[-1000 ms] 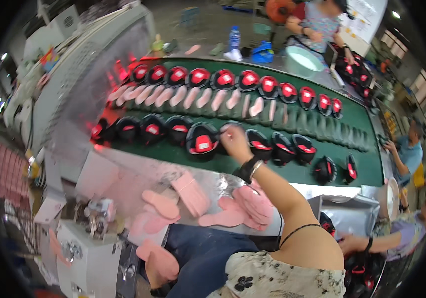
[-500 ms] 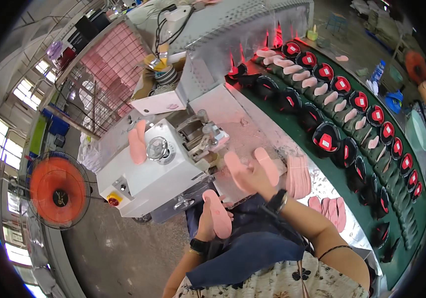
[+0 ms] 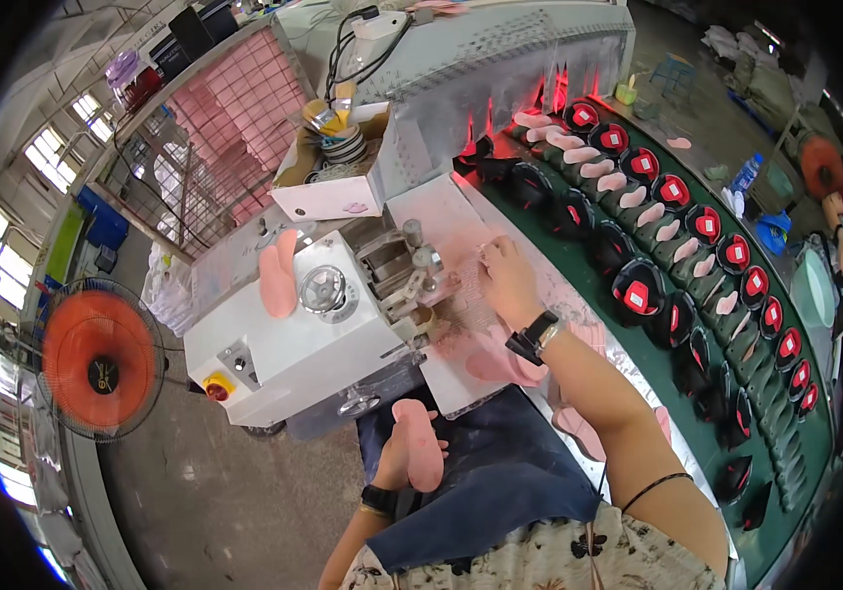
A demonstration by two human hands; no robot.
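My left hand [image 3: 394,462] grips a pink insole [image 3: 419,447] in front of the dark blue apron, its fingers partly behind the insole. Over the dusty pink worktop, my right hand [image 3: 511,280] reaches forward with its fingers drawn together. Something small and pale may be at its fingertips, too small to name. More pink insoles [image 3: 500,359] lie near the worktop's front edge, partly hidden by my right wrist. Left of that hand stands a white machine [image 3: 289,334] with a metal handwheel [image 3: 328,290], and pink insoles [image 3: 278,280] rest on its top.
A green conveyor [image 3: 588,261] on the right carries rows of black-and-red shoe parts and pink insoles. Behind the machine sits an open white box [image 3: 328,202] with brushes and tape rolls. An orange fan [image 3: 97,359] stands at left. Another person's arm [image 3: 842,236] shows far right.
My right hand has let go of a pink insole near the front edge and moved forward over the worktop. My left hand keeps its insole, slightly lower.
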